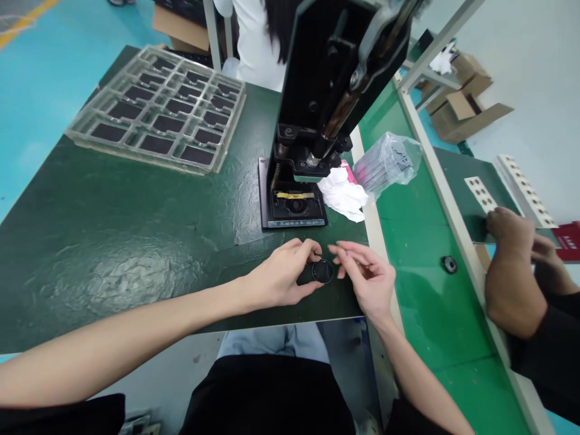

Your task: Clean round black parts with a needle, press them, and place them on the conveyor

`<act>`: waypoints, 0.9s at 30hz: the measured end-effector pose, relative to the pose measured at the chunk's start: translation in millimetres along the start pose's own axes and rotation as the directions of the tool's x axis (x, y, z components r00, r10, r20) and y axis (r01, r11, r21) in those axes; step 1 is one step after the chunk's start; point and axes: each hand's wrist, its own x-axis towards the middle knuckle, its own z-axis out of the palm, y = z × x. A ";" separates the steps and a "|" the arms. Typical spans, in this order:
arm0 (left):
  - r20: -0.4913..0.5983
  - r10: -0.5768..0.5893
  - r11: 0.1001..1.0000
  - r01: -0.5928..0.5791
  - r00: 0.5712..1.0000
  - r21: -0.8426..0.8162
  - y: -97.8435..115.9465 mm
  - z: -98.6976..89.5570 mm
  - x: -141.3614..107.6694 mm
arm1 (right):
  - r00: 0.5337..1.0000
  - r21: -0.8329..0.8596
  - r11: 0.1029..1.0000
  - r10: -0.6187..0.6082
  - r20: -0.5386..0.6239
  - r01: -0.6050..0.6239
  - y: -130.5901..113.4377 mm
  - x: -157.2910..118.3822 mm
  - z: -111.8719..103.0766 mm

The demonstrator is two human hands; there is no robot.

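Note:
My left hand [283,275] is closed around a small black part with a round, ringed end [322,271], held low over the front of the green table. The part's other end is partly covered by my fingers. Just right of it, my right hand [367,275] has its thumb and fingers drawn together in a pinch, close to the round end. Whatever those fingertips hold, if anything, is too small to make out. Beyond my hands stands a black hand press [312,145], its base holding a dark fixture [296,206] with a round recess and a yellow strip.
A clear compartment tray [167,127] with dark pads lies at left. White cloth [343,194] and a plastic bag of thin strips [385,163] sit right of the press. On the green conveyor [435,320] rests a small black part [448,264]. A co-worker's arm [512,278] is at right.

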 end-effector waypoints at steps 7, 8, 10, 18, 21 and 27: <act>0.002 0.006 1.000 -0.006 1.000 0.010 2.3 -1.6 -0.9 | 0.999 -0.059 0.998 -0.011 0.038 0.013 6.5 -2.3 4.8; -0.001 0.005 1.000 -0.005 1.000 0.009 2.2 -1.7 -1.1 | 0.996 -0.057 0.998 -0.007 0.084 0.012 7.8 -2.6 5.5; -0.005 0.005 1.000 -0.005 1.000 0.007 1.7 -1.6 -1.6 | 0.987 -0.086 0.996 -0.011 0.163 0.026 10.9 -3.1 5.8; -0.006 -0.006 1.000 0.006 1.000 -0.002 2.2 -0.9 -3.0 | 0.966 -0.210 0.970 -0.064 0.251 0.119 19.9 -7.1 0.8; -0.004 -0.007 1.000 0.006 1.000 -0.006 2.4 -1.0 -2.7 | 0.962 -0.222 0.964 -0.083 0.261 0.144 19.9 -7.4 1.2; -0.007 -0.004 1.000 0.004 1.000 -0.001 2.3 -1.5 -3.0 | 0.939 -0.262 0.930 -0.175 0.295 0.256 18.3 -8.4 3.2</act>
